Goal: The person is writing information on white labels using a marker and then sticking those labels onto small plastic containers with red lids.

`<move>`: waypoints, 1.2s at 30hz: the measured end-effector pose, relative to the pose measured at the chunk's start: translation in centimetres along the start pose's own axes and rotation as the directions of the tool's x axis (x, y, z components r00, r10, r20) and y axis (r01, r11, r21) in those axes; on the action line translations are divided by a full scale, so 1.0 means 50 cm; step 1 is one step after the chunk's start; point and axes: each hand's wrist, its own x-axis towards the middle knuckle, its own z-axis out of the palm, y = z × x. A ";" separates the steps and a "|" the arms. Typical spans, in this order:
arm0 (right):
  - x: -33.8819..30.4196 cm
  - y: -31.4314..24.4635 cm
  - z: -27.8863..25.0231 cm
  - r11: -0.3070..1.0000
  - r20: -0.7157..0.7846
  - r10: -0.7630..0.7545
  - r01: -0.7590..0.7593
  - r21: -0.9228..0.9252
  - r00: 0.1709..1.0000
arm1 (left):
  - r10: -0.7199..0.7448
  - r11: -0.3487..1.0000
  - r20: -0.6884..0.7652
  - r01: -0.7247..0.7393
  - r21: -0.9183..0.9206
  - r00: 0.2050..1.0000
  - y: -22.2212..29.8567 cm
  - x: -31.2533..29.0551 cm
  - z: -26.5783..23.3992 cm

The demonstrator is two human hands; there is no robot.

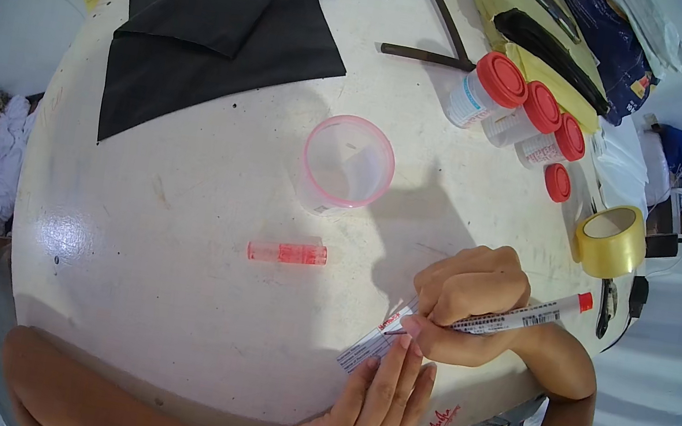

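The right hand (465, 300) is closed around a red-capped marker (521, 317), its tip down on a narrow white label strip (369, 347) lying on the counter (170, 275). The left hand (377, 406) lies flat, fingers together, pinning the strip's near end. This looks like the writing step; the next stroke calls for a steady strip. Further out lie the marker's cap (287, 252), an open clear cup (347, 165) and red-lidded jars (523, 108).
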 end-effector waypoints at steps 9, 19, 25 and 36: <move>0.001 0.001 0.001 0.999 0.001 -0.006 0.006 -0.034 1.000 | 0.002 1.000 0.028 -0.003 0.002 1.000 0.002 0.002 0.001; -0.001 -0.002 0.004 0.998 -0.024 0.009 -0.011 -0.057 1.000 | -0.010 1.000 0.034 0.011 -0.018 0.999 0.004 0.003 -0.001; 0.000 0.003 0.005 1.000 -0.051 0.010 -0.011 -0.010 0.999 | -0.008 1.000 0.037 0.008 0.009 0.999 0.001 0.005 0.000; -0.001 0.004 0.003 0.999 -0.042 0.018 -0.020 -0.049 0.999 | 0.021 1.000 0.059 -0.020 -0.016 0.998 -0.008 0.007 0.000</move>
